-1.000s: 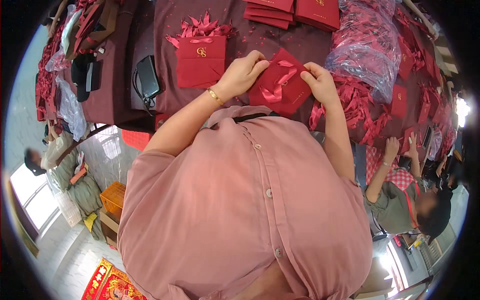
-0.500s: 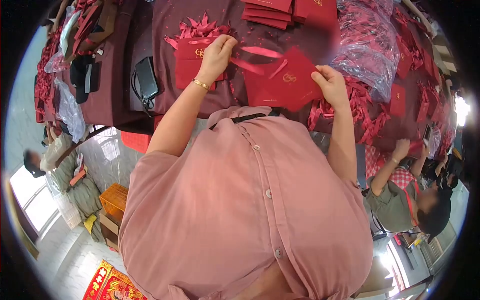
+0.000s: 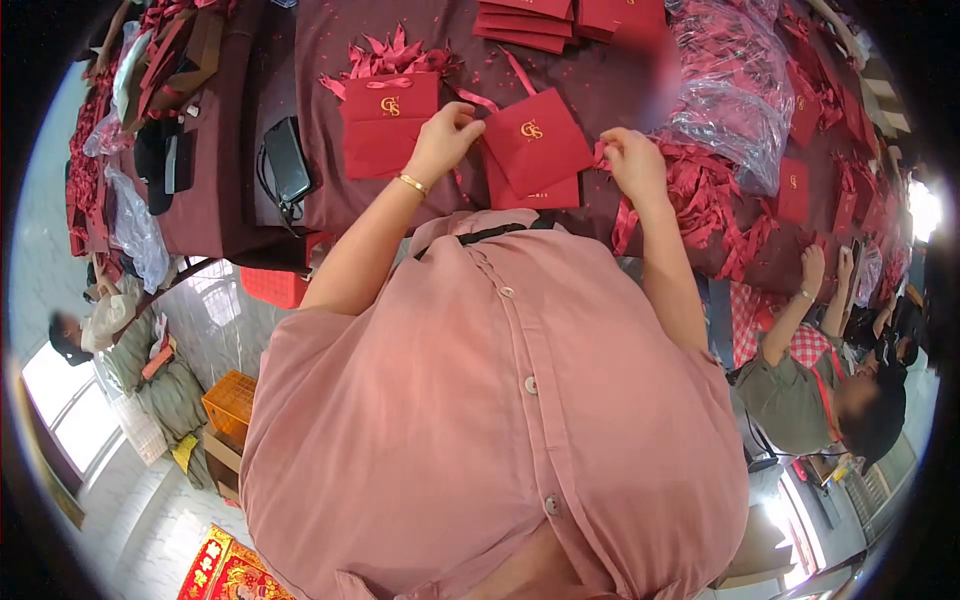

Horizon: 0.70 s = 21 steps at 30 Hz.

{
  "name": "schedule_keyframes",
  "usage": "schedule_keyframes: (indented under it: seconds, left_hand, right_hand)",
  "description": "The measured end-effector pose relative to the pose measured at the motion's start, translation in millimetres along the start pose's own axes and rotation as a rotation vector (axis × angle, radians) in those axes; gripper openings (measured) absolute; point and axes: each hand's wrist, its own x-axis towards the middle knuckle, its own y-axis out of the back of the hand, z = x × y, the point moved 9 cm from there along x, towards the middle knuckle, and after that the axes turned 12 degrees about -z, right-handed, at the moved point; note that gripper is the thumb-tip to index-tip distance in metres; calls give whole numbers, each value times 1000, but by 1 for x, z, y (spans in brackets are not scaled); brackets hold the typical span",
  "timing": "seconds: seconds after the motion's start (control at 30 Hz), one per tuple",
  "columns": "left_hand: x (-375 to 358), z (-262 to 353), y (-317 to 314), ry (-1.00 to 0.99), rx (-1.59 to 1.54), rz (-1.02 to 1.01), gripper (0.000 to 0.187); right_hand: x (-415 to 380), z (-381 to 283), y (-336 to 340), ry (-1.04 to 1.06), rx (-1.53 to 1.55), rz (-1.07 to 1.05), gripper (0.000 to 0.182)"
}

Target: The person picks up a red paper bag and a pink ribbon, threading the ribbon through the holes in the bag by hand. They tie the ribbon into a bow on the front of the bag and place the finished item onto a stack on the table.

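My left hand (image 3: 443, 142), with a gold bracelet at the wrist, has its thumb and fingertips at the left corner of a tilted red bag (image 3: 540, 150) with a gold logo. This bag overlaps another red bag (image 3: 562, 194) lying beneath it. My right hand (image 3: 636, 168) is to the right of the tilted bag, its fingers pinched on a piece of red ribbon (image 3: 601, 154). Left of my left hand, a red bag with a pink ribbon handle (image 3: 383, 150) lies flat on the dark red cloth.
Ribbons (image 3: 385, 58) fan out behind the left bag. Stacked red bags (image 3: 525, 25) lie at the back, near a plastic-wrapped heap (image 3: 730, 90). Loose ribbons (image 3: 700, 195) are at right, a black phone case (image 3: 288, 160) at left. Co-workers sit at right (image 3: 790, 395) and left (image 3: 130, 325).
The tilted bag has turned and its logo now sits higher and further left. My left hand has left the ribbon handle and moved down to the bag's corner. My right hand has moved left, off the bag.
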Motion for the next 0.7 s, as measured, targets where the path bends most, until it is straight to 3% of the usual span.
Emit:
schedule_keyframes:
  seconds: [0.03,0.1,0.2,0.33,0.4,0.63,0.7]
  left_hand:
    - [-5,23,4,-168,303,104,34]
    - [-10,28,-6,-170,352,111,34]
    - [-18,54,-22,-347,673,235,38]
    - [-9,48,-31,-284,738,249,38]
    - [0,37,-34,-172,766,184,38]
    - [-10,53,-29,-209,775,228,39]
    - [-16,65,-29,-279,769,235,37]
  right_hand:
    - [0,-6,-5,91,-254,37,17]
    - [-6,2,-23,84,-283,-25,15]
    - [-12,3,-41,40,-572,-50,16]
    - [-15,4,-42,74,-581,7,15]
    - [-15,9,-37,52,-504,14,14]
    - [-15,20,-18,75,-207,108,16]
    - [-19,19,1,17,-25,277,12]
